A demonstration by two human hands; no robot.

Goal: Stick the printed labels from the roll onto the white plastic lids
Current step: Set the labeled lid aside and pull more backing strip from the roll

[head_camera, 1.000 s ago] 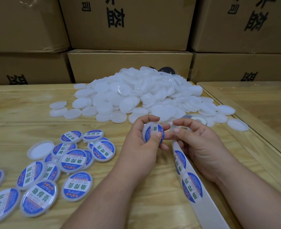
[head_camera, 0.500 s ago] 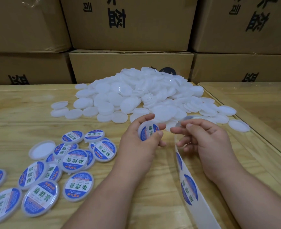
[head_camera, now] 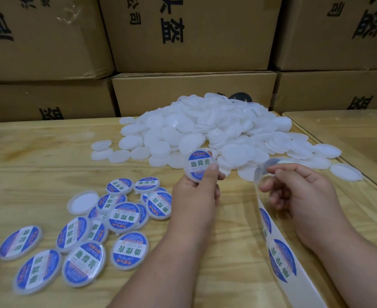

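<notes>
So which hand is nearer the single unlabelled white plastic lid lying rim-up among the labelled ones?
Left. The left hand is just right of that rim-up white lid; the right hand is farther right, holding the label strip.

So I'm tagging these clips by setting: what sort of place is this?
Probably a small packing workshop or stockroom. Stacked brown printed cardboard cartons line the back, a heap of plain white round plastic lids covers the pale wooden table, and blue-labelled finished lids lie beside the left hand.

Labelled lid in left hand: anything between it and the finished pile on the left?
Nothing visible. The left hand holds the labelled lid above bare table; the finished pile lies left of the wrist, with open wood between.
</notes>
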